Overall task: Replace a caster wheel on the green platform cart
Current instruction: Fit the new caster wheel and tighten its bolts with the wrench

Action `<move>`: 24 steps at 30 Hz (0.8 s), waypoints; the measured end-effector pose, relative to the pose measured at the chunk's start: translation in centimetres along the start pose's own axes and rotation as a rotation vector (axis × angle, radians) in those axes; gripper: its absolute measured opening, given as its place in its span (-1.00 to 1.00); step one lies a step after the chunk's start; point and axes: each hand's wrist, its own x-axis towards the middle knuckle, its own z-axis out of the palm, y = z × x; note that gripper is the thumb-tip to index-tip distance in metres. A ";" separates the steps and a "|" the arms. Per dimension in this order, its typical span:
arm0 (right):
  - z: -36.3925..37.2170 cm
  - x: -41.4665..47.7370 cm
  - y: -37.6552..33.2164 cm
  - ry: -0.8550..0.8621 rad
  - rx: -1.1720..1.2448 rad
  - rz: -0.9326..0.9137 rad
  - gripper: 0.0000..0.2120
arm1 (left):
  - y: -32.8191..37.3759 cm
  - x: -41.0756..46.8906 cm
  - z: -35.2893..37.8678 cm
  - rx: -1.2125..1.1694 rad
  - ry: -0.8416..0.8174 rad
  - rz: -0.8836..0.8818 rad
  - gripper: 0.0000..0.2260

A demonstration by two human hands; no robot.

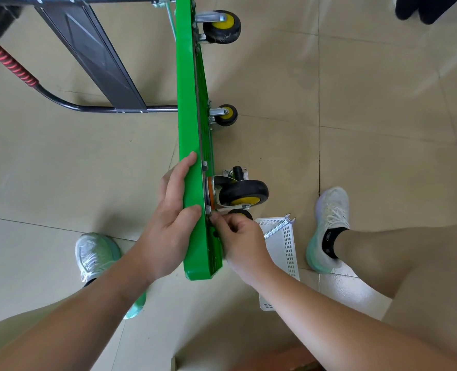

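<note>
While left hand grips cart, right hand pinches fastener

No text, number or brand can be read anywhere in view; the black sock at the right ankle bears a small pale emblem, too small to make out. The wrench lying on the white basket is too blurred to show any stamp.

**Shiny, Smooth and Dull**

The green cart is shining, smooth and glossy; the caster wheel is looking like dull black rubber with a yellow plastic middle; its bolt and the wrench are gleaming like bare metal; the basket is showing white plastic with holes; the floor tiles are looking smooth.
</note>
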 end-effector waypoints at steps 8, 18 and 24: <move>0.2 0.2 0.2 -0.007 0.088 0.035 -0.90 | 0.1 0.0 0.0 0.005 -0.001 0.004 -0.32; 0.2 0.1 0.7 -0.001 0.128 0.055 -0.83 | 0.3 0.0 0.0 0.009 -0.003 0.006 -0.34; 0.2 0.2 0.4 0.023 0.073 0.010 -0.86 | 0.2 0.0 0.0 0.015 -0.008 0.001 -0.33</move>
